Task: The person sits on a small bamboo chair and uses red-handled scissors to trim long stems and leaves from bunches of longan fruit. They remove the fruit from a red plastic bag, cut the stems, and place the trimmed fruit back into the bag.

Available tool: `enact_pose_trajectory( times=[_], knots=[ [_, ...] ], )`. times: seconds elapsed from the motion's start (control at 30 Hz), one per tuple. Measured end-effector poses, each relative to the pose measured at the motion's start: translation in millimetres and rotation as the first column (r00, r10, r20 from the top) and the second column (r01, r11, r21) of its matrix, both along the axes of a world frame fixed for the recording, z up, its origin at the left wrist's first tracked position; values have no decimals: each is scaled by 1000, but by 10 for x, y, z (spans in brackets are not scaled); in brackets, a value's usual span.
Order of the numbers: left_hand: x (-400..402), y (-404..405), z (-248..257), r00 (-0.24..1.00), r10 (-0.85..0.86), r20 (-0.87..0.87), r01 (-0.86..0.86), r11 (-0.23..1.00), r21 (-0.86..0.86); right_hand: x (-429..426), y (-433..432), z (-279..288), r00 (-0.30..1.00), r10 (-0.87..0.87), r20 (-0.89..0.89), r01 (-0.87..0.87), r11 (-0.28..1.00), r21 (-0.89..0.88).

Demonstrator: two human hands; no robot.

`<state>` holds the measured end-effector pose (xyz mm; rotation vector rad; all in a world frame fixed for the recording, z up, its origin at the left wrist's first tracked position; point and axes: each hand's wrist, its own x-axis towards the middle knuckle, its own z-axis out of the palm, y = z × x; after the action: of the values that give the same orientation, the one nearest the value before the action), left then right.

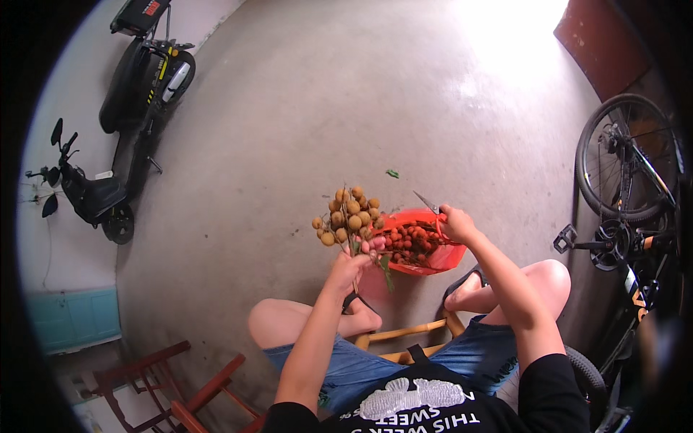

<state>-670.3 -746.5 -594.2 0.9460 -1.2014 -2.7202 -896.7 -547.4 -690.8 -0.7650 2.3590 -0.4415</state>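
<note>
My left hand (pixel 352 270) grips the stems of a bunch of longan fruit (pixel 349 214), round and yellow-brown, held up above the floor. A few green leaves (pixel 386 271) hang from the stems by my fingers. In my right hand (pixel 457 223) is a pair of scissors with red handles (pixel 443 230); the metal blades (pixel 426 202) point away to the upper left. Between and below my hands stands a red plastic bag (pixel 452 258), its mouth spread wide. More longan bunches (pixel 411 243) lie inside it, tinted red by the bag. My right hand partly covers its far right side.
A loose green leaf (pixel 392 174) lies on the concrete floor (pixel 325 119). Along the left wall stands a black electric scooter (pixel 124 135). A bicycle (pixel 612 238) is at the right. Reddish wooden furniture (pixel 211 384) is at lower left. I sit on a low bamboo stool (pixel 411 329).
</note>
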Motion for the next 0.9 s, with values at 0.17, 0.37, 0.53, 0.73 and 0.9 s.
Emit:
enact_pose_trajectory(
  times=[0.17, 0.37, 0.53, 0.73, 0.9],
  knots=[
    [354, 169, 352, 988, -114, 100, 133, 970, -203, 172, 32, 404, 1000, 1, 6, 0, 990, -138],
    [611, 278, 339, 987, -145, 62, 155, 963, -221, 476, 115, 874, 961, -154, 229, 235, 894, -381],
    [486, 267, -10, 987, -108, 122, 151, 884, -443, 576, 257, 618, 945, -154, 289, 266, 876, -403],
    [173, -30, -318, 971, 36, 237, 94, 852, -515, 933, 165, 329, 987, 77, -140, -102, 978, -181],
    [72, -957, -1282, 845, 354, 400, 72, 666, -743, 834, 132, 270, 972, 171, -164, -164, 985, 55]
  ],
)
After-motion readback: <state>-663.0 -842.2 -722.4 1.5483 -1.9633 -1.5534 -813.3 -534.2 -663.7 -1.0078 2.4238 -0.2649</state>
